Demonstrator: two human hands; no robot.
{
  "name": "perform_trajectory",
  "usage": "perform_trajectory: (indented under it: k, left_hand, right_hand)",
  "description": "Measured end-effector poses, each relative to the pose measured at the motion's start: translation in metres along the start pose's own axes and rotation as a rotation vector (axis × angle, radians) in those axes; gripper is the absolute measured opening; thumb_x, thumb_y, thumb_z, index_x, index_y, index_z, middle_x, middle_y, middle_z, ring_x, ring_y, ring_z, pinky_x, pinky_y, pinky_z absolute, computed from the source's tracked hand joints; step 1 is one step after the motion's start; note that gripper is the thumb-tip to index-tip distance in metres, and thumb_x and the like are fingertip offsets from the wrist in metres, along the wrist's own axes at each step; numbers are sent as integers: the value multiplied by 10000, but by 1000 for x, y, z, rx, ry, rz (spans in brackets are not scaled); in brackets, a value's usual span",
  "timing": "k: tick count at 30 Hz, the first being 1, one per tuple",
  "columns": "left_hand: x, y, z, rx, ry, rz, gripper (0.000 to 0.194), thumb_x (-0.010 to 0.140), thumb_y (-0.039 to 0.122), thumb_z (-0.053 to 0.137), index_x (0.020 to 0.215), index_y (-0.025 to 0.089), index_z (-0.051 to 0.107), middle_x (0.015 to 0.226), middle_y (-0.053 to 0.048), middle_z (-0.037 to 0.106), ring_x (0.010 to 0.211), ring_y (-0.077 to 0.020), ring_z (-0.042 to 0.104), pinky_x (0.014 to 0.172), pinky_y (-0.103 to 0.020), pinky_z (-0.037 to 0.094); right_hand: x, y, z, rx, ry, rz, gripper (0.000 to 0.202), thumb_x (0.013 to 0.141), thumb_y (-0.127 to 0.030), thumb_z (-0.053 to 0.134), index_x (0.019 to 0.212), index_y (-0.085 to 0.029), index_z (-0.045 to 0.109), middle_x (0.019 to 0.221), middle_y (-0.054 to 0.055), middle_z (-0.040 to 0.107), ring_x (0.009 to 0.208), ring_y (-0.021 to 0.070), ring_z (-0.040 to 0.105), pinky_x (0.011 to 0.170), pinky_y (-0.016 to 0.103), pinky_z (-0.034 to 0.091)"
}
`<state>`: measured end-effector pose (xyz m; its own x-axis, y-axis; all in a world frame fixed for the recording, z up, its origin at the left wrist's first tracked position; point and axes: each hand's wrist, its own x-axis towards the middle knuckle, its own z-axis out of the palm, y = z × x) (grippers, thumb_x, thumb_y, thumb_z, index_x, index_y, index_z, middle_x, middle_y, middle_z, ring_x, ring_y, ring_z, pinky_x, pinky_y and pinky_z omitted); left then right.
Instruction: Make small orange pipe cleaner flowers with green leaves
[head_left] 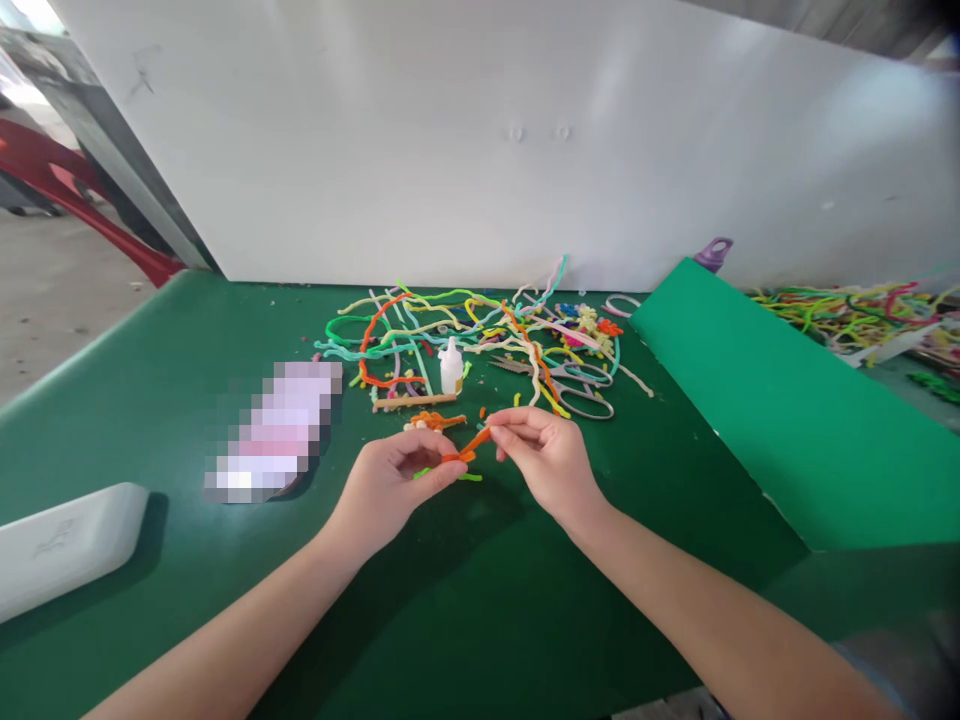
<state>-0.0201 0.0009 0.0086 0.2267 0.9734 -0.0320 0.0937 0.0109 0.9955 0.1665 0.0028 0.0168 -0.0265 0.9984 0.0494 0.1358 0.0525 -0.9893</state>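
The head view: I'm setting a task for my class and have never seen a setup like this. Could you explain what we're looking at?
There is no machine here, only a person's two bare hands. The single picture comes from a camera worn on the head, looking forward and down, so the forearms reach in from the bottom.

The left hand and right hand pinch an orange strip between their fingertips.

Beyond them on the green table lies a tangle of coloured stems, with a small white bottle and scissors near it. A white case lies at far left, beside a blurred-out item. A green sheet is on the right, and a white panel stands behind.
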Motion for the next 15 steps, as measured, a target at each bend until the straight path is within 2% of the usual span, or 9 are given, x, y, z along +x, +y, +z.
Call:
perform_trajectory:
  k: [4, 7, 9, 12, 15]
  left_hand:
    - [-1, -6, 1, -203, 16, -59, 135, 715, 274, 725, 791, 181, 665, 717, 16, 657, 674, -99, 626, 684, -195, 486]
    - [-4, -8, 3, -389, 15, -80, 121, 705, 245, 739, 785, 183, 673, 741, 29, 644, 648, -91, 637, 675, -200, 496]
    - [-6, -8, 5, -478, -5, -85, 119, 689, 231, 753, 766, 180, 678, 748, 32, 640, 625, -88, 638, 655, -201, 501]
    - [-7, -7, 6, -541, -53, -82, 96, 697, 213, 748, 747, 171, 678, 684, 29, 638, 610, -86, 631, 642, -200, 505]
    - [-5, -7, 5, -607, -54, -85, 82, 715, 201, 735, 758, 176, 669, 668, 31, 644, 619, -84, 629, 651, -203, 511]
  right_hand:
    - [-2, -10, 0, 220, -54, 31, 193, 755, -327, 669, 883, -184, 654, 831, 46, 694, 664, 129, 625, 688, 304, 522]
    - [-4, -12, 4, 394, -151, 79, 393, 668, -327, 748, 1021, -217, 616, 938, 45, 664, 802, 155, 620, 657, 290, 533]
    - [-6, -10, 7, 414, -217, 115, 453, 640, -323, 772, 1054, -227, 614, 939, 35, 639, 787, 144, 600, 601, 260, 518]
    - [-9, -6, 9, 401, -334, 163, 333, 672, -343, 751, 955, -188, 666, 805, 22, 630, 659, 106, 571, 563, 230, 470]
    - [-10, -5, 10, 489, -419, 138, 368, 814, -476, 566, 950, -153, 679, 754, 40, 631, 609, 104, 558, 576, 253, 462]
